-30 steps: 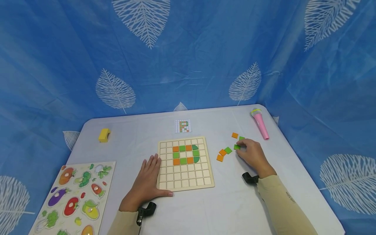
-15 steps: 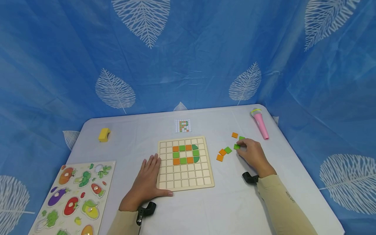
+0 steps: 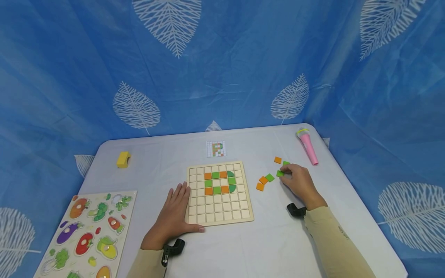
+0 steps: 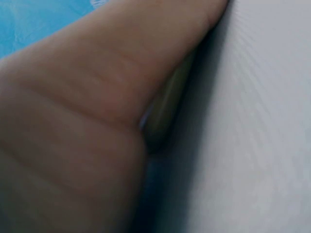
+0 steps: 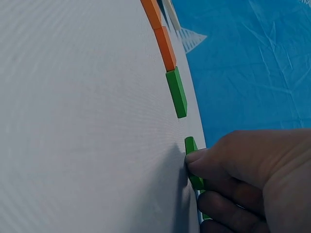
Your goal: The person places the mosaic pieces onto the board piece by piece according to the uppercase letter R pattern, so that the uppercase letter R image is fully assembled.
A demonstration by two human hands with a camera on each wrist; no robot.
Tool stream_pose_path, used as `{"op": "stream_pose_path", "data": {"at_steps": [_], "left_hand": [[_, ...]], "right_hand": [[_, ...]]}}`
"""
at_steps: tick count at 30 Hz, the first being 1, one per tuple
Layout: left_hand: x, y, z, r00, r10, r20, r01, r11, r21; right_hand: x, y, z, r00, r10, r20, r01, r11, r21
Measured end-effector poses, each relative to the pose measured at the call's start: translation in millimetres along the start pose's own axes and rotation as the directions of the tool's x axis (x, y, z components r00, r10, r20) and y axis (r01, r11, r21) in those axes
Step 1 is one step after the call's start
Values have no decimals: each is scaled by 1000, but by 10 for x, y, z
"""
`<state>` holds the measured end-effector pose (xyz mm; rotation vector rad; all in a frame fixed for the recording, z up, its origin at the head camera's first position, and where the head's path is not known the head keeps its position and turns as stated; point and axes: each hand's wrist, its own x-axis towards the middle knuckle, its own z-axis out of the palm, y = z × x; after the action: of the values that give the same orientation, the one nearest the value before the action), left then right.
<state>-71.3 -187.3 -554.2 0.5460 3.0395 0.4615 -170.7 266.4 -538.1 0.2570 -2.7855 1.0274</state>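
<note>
Presently, the right hand (image 3: 299, 183) is pinching a green tile (image 3: 279, 173) between its thumb and fingers, so the grip is leaving only the tile's thickness. This tile is standing out to the right of a wooden grid board (image 3: 219, 210); whether it is touching the white table (image 3: 271, 243), I cannot tell. Between it and the board, two orange tiles (image 3: 263, 180) and a second green tile (image 3: 269, 177) are forming a short line. Beyond the hand, one more orange tile (image 3: 277, 159) is lying near a third green tile (image 3: 286, 163), which the fingers are partly hiding.

Meanwhile, the left hand (image 3: 170, 218) is resting at the board's left edge, with straight, spread fingers and the thumb lying along the near edge; it is gripping nothing. On the board, orange and green pieces are making a ring around two bare squares. Behind the board, a small card (image 3: 216, 149) is showing a coloured letter R, and farther right a pink microphone (image 3: 308, 147) is lying.
</note>
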Motion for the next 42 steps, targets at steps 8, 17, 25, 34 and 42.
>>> {"op": "stream_pose_path", "data": {"at_steps": [8,17,25,34,42], "left_hand": [[-4,-4,4,1000,0,-3,0,1000,-7],[-6,-3,-6,1000,3,-4,-3,1000,-5],[-6,-8,-1,1000,9,-11,-10,1000,-5],[-7,-16,5,1000,9,-12,-9,1000,-15],[3,-22,20,1000,3,-6,-3,1000,-11]], "right_hand": [[0,-11,12,1000,-6,-14,6,1000,-3],[10,-74,13,1000,18,15,-18,1000,19],[45,-128,54,1000,-21,9,21,999,37],[52,-257,132,999,-42,32,40,998,49],[48,-341,197,997,-67,43,65,997,48]]}}
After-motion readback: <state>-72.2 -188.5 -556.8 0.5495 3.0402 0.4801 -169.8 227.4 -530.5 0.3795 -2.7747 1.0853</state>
